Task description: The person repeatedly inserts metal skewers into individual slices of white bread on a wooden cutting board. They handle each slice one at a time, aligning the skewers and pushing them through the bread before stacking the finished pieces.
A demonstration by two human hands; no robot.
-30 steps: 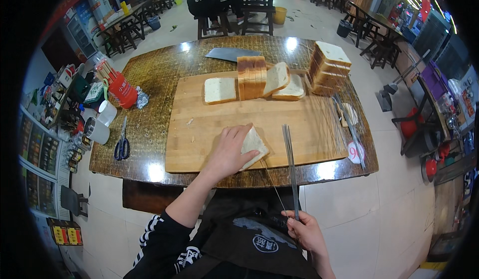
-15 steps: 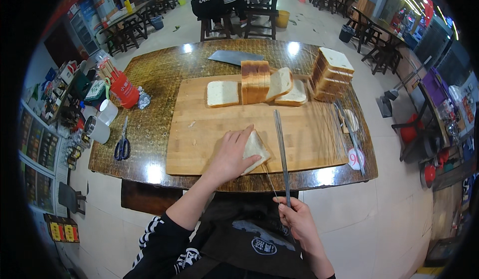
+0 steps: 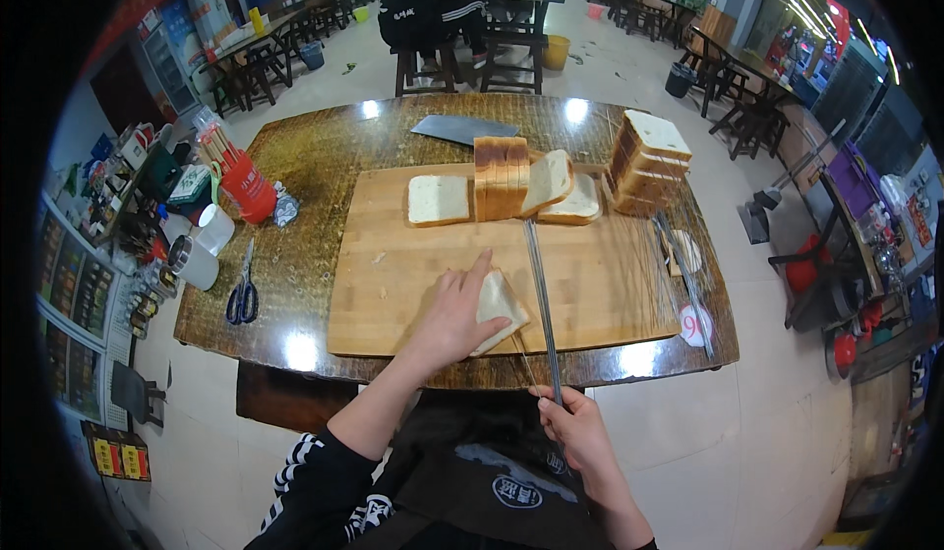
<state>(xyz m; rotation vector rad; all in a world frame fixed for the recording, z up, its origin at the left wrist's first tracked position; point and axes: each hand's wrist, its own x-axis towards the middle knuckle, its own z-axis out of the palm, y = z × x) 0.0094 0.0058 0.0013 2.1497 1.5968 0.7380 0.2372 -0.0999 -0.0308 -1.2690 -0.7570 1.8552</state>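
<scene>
My left hand (image 3: 444,316) lies flat over a slice of white bread (image 3: 503,304), fingers outstretched and thumb on its near side. The slice sits turned at an angle near the front of a wooden cutting board (image 3: 388,289). In my right hand (image 3: 574,430), at the table's front edge, is a bundle of long metal skewers (image 3: 544,309) pointing away from me. Its fingertips also pinch a single thin skewer (image 3: 526,361), which runs up to the slice's near edge. Whether its tip is inside the bread I cannot tell.
Bread slices (image 3: 501,178) stand at the board's back, with a taller bread stack (image 3: 649,162) to their right. A cleaver (image 3: 462,129) lies behind. Loose skewers (image 3: 667,289) cover the board's right side. Scissors (image 3: 242,292), a red container (image 3: 246,191) and a white cup (image 3: 214,226) are left.
My right hand has shifted slightly left, and the skewer bundle has swung left with it. My left hand stays on the slice. The whole view has tilted a little.
</scene>
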